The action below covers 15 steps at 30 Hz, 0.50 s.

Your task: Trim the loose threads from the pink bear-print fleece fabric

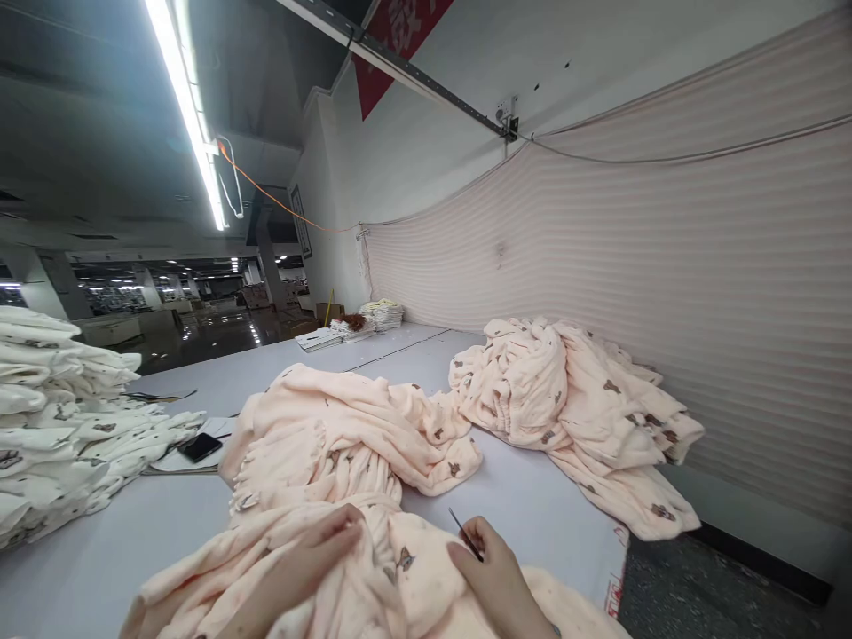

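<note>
A pale pink plush garment [426, 550] with small brown printed figures lies bunched at the near edge of the table, its gathered part running away from me. My left hand [326, 546] is closed on a fold of it, fingertips partly hidden in the cloth. To the right, my right hand [489, 555] grips a slim black pointed tool [464, 531], its tip pointing up and left; whether it is snips or tweezers I cannot tell. That hand rests over the garment's right side. More of the pink cloth [352, 408] is heaped just beyond both hands.
Another pink garment pile [532, 382] sits at the back right, hanging over the table's [572, 497] edge. White printed garments [53, 426] are stacked at left, beside a black phone [201, 447] on papers. Folded cloth stacks [381, 315] stand at the far end. A striped cloth [632, 248] covers the wall.
</note>
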Each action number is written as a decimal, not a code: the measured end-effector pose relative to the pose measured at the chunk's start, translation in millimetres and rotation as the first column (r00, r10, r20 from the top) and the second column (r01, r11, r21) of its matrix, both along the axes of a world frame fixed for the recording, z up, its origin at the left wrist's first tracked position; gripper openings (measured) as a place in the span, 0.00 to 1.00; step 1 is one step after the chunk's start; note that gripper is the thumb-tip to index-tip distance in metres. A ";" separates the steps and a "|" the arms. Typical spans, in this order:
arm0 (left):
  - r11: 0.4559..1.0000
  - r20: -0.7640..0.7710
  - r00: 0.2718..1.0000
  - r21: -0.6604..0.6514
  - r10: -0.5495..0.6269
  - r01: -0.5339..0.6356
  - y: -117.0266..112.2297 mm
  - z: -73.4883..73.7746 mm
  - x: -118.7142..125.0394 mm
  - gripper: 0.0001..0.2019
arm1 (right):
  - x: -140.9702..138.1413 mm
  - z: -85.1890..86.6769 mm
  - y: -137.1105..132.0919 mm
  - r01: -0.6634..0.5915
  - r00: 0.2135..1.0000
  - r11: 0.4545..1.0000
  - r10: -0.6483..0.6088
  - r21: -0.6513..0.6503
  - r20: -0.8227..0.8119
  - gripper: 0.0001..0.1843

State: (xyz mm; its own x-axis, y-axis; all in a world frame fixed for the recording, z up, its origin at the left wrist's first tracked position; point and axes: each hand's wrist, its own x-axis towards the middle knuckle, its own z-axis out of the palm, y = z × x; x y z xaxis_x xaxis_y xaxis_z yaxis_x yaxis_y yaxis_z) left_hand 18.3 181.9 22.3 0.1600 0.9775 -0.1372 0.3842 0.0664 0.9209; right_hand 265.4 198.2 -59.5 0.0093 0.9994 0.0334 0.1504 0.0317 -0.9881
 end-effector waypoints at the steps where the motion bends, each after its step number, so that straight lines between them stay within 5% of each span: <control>1: 1.000 -0.098 0.995 0.014 -0.020 0.021 -3.8 1.3 14.5 0.18 | -5.3 1.7 1.0 -0.025 0.999 1.000 0.026 0.006 -0.040 0.11; 3: 0.994 -0.309 0.947 0.042 -0.085 0.103 -10.0 5.3 42.1 0.21 | -18.0 10.2 1.8 -0.072 0.991 0.997 0.074 0.028 -0.110 0.11; 6: 0.966 -0.459 0.875 0.118 -0.154 0.231 -8.9 18.9 52.8 0.10 | -26.8 26.7 0.1 -0.141 0.973 0.989 0.147 0.047 -0.177 0.12; 9: 0.965 -0.498 0.867 0.224 -0.003 0.132 -2.2 38.0 15.5 0.08 | -11.0 30.2 -6.1 -0.155 0.974 0.988 0.157 0.025 -0.163 0.15; 11: 0.956 -0.598 0.785 0.293 0.163 0.024 -5.4 42.4 -14.4 0.14 | 7.0 21.8 -13.1 -0.227 0.969 0.974 0.224 -0.022 -0.107 0.18; 13: 0.926 -0.712 0.649 0.376 0.269 0.028 -17.3 30.0 -29.5 0.13 | 21.8 9.1 -21.2 -0.365 0.930 0.930 0.367 -0.048 0.032 0.20; 15: 0.849 -0.823 0.474 0.467 0.314 0.248 -32.9 0.2 -27.7 0.10 | 29.7 -1.4 -27.7 -0.465 0.850 0.883 0.465 -0.060 0.250 0.17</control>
State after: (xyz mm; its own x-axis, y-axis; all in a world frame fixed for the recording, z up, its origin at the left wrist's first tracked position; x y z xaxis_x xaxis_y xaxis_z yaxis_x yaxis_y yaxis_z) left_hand -9.4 149.1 22.4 0.2024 0.9384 0.2802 0.9766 -0.2146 0.0133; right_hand 295.1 170.5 -60.9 -0.4655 0.8847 -0.0252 0.3585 0.1625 -0.9193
